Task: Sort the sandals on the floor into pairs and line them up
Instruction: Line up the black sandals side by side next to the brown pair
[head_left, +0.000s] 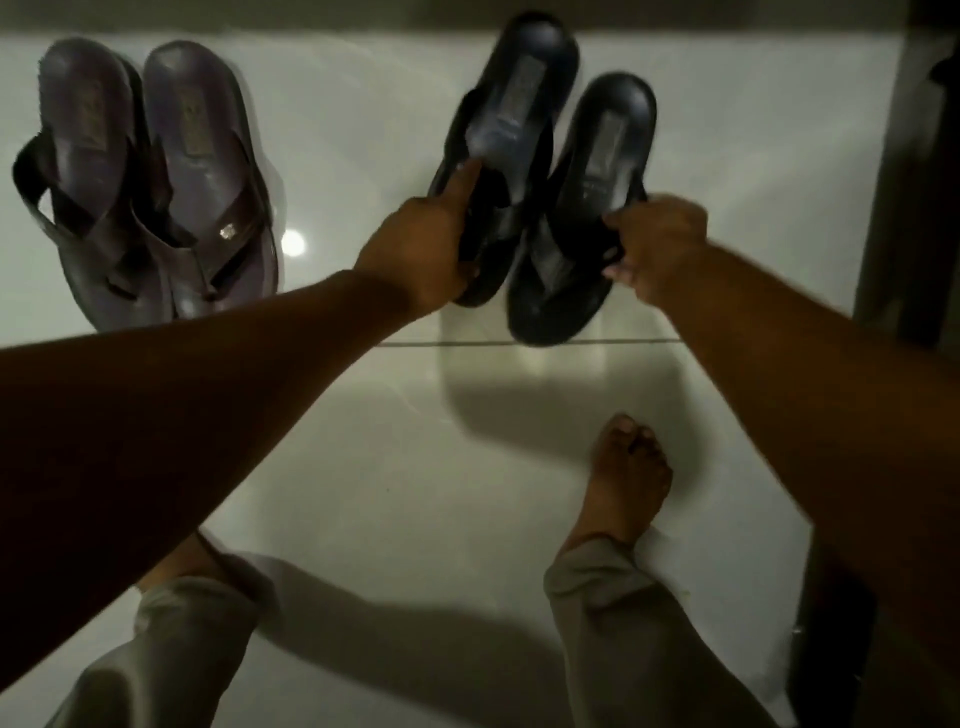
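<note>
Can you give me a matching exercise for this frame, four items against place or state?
Items:
1. brown sandal pair
2. black sandal farther from the camera
3. black sandal nearer the camera
4. bare foot

States:
A. gripped by the right hand
B. flat on the tile floor, below the black sandals in the picture
C. side by side at far left, untouched
D. gripped by the left hand

Pairs: 1-C, 2-D, 3-A, 4-B
</note>
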